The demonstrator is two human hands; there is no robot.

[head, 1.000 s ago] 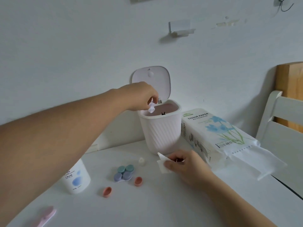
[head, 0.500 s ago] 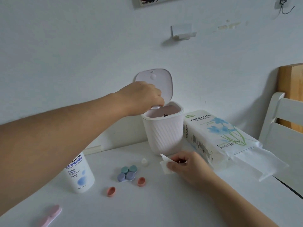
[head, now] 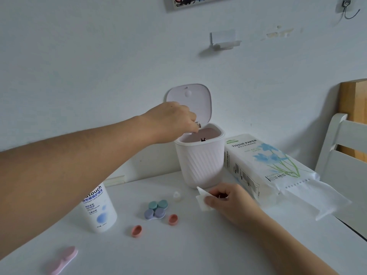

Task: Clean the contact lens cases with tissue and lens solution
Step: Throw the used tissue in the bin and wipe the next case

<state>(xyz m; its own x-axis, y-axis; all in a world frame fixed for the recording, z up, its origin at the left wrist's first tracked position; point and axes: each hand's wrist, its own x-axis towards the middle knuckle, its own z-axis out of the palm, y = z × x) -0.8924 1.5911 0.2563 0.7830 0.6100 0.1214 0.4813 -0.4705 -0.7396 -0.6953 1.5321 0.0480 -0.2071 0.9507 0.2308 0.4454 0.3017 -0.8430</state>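
Note:
My left hand [head: 174,120] hangs over the open mouth of the white desktop bin [head: 200,161], fingers bunched and pointing down; no tissue shows in them. My right hand [head: 230,201] rests on the table in front of the bin and pinches a folded white tissue [head: 202,201]; something small and reddish shows under its fingers. A green and purple pair of lens cases [head: 156,210] lies closed at the table's middle. Two coral caps [head: 136,231] [head: 173,219] lie loose nearby. The lens solution bottle [head: 99,211] stands at the left.
A tissue paper pack [head: 264,165] lies right of the bin with a sheet hanging out. A small clear cap [head: 176,196] sits by the bin. A pink case [head: 63,259] lies near the front left. A white chair [head: 341,155] stands beyond the table's right edge.
A second ago my left hand held a small piece of tissue above the bin; that piece is no longer visible and the hand sits lower at the rim. My right hand stayed put.

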